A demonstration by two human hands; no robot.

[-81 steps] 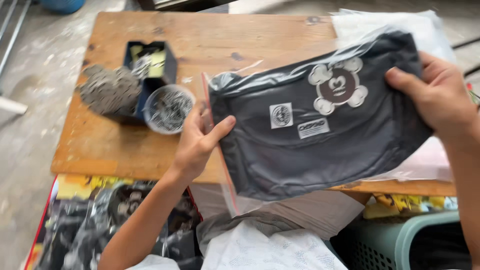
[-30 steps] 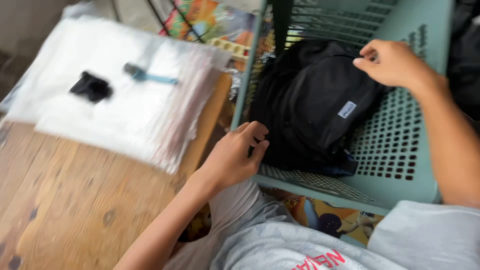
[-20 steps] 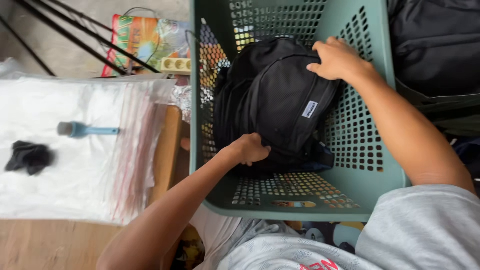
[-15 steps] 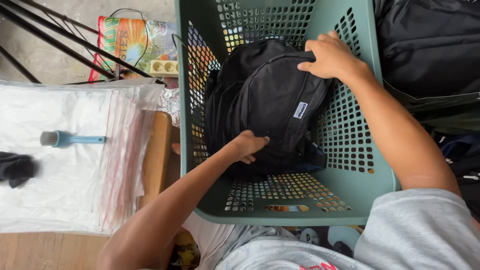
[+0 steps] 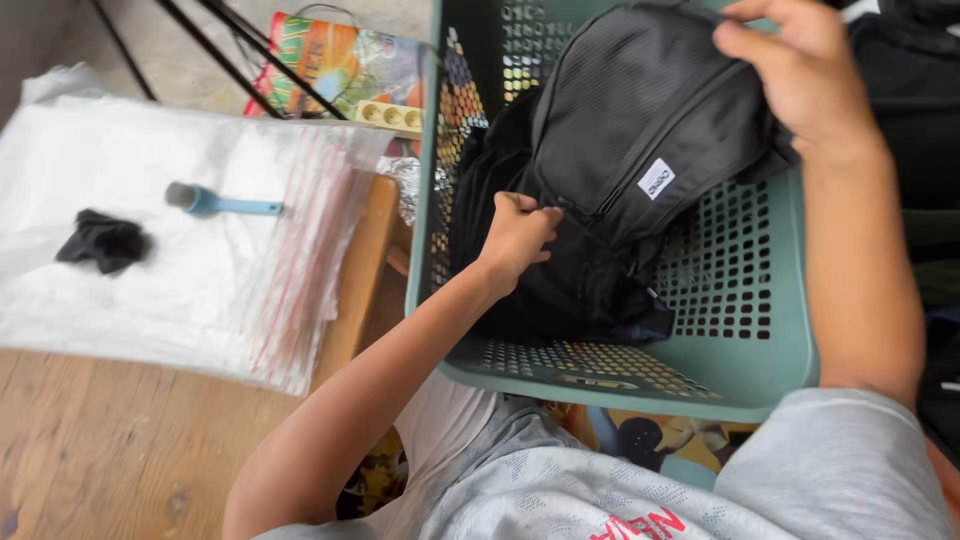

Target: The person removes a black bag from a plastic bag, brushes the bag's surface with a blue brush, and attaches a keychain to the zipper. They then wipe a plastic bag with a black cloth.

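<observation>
1. Change vs. half a sec ago: the black garment (image 5: 640,170) was lying flat in the green basket (image 5: 780,360); now its top is raised up to the basket rim.
2. Right hand (image 5: 790,75): fingers closed on the garment's upper edge, lifting it.
3. Left hand (image 5: 515,230): fingers curled tight, pinching the lower fold inside the basket.
4. Meaning, in my judgement: garment is coming out of the basket.
5. On the wooden table (image 5: 110,440), the stack of clear bags (image 5: 160,290) lies with a blue brush (image 5: 215,203) and a black cloth (image 5: 100,242) on top.

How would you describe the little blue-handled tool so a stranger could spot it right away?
Look left of the green basket to the wooden table, where a stack of clear plastic bags lies. The blue-handled tool rests on top, the only blue thing there, right of a crumpled black scrap.
</observation>
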